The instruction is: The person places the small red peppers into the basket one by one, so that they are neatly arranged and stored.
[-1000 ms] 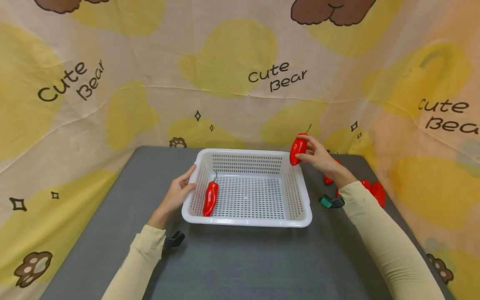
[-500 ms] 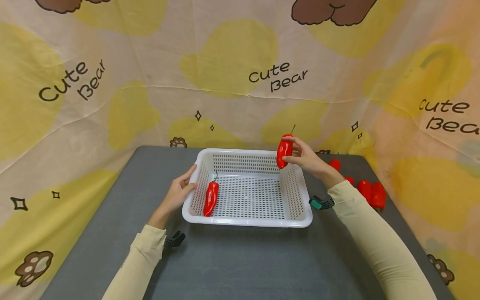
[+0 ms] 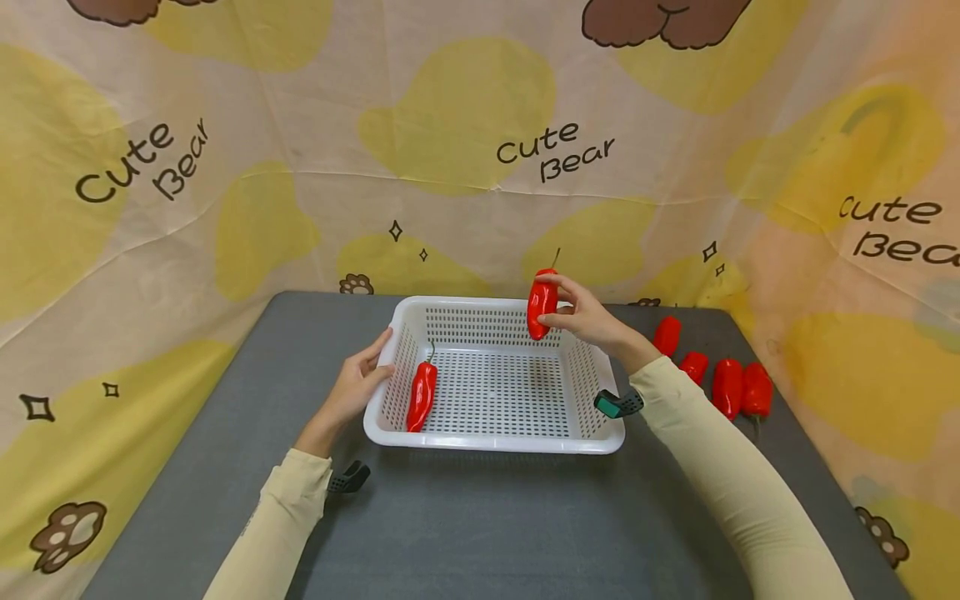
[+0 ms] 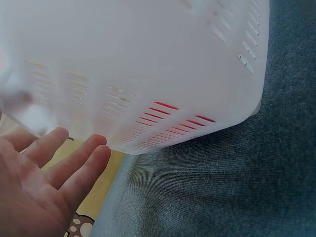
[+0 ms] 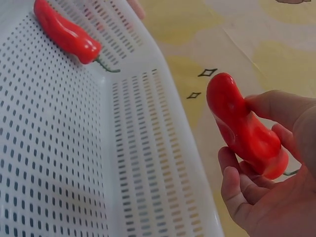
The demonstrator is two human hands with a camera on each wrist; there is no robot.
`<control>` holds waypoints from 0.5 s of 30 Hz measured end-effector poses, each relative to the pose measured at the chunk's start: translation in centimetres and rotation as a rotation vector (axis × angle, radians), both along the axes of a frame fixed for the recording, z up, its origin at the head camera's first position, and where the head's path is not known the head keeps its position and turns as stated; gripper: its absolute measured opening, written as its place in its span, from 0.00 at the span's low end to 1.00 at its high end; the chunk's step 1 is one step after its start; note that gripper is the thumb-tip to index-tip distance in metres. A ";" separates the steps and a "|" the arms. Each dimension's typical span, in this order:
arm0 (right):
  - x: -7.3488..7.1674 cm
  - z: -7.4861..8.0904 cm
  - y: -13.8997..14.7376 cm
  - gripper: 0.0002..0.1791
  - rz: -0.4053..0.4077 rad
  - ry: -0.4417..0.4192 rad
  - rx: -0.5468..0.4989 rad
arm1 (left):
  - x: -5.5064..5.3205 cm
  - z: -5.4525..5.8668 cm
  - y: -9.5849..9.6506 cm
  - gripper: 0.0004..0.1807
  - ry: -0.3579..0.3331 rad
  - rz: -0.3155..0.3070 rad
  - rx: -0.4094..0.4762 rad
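My right hand (image 3: 588, 323) pinches a red pepper (image 3: 542, 307) between thumb and fingers, its thin stem pointing up. It hangs over the back right part of a white plastic basket (image 3: 495, 445) with slotted walls. In the right wrist view the held pepper (image 5: 242, 128) looks dented, with a green stem at one end. My left hand (image 3: 354, 387) grips the basket's left rim, thumb over the edge; in the left wrist view its fingers (image 4: 81, 168) lie along the outer wall. Another red pepper (image 3: 422, 397) lies inside the basket against its left wall.
Several more red peppers (image 3: 727, 388) lie on the grey table (image 3: 480, 525) to the right of the basket, partly behind my right forearm. A patterned cloth (image 3: 450, 125) hangs behind the table and along its sides.
My right hand has carried the pepper leftward, from the basket's right back corner to over its back part. The peppers at right show more fully. The left hand and basket have stayed put.
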State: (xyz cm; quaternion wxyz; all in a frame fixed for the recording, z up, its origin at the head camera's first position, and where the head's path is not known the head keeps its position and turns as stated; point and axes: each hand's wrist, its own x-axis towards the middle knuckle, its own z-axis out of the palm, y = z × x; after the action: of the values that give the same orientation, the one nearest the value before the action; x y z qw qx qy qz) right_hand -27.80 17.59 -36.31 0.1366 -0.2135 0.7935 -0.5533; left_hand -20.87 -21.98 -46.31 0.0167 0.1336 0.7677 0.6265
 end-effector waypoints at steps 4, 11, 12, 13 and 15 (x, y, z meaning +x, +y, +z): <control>0.0 -0.2 -0.9 0.37 0.012 -0.006 0.007 | 0.1 0.1 0.0 0.35 -0.002 -0.006 0.003; -0.3 -1.0 -2.3 0.37 0.036 -0.003 0.046 | 0.1 0.1 0.1 0.35 0.011 -0.001 -0.004; -0.3 -1.1 -2.5 0.37 0.039 -0.003 0.054 | 0.1 0.1 0.0 0.35 0.011 0.000 -0.003; -0.3 -1.1 -2.7 0.37 0.044 -0.005 0.058 | 0.1 0.1 0.0 0.35 0.015 -0.002 -0.003; -0.3 -1.2 -3.1 0.36 0.057 -0.011 0.062 | 0.2 0.1 0.1 0.35 0.015 -0.002 0.000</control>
State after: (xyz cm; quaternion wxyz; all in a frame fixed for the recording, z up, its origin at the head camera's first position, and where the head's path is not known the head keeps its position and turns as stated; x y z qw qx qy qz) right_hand -28.07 14.52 -37.52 0.1631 -0.2286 0.8032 -0.5254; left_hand -20.71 -21.91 -46.22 0.0115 0.1391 0.7676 0.6255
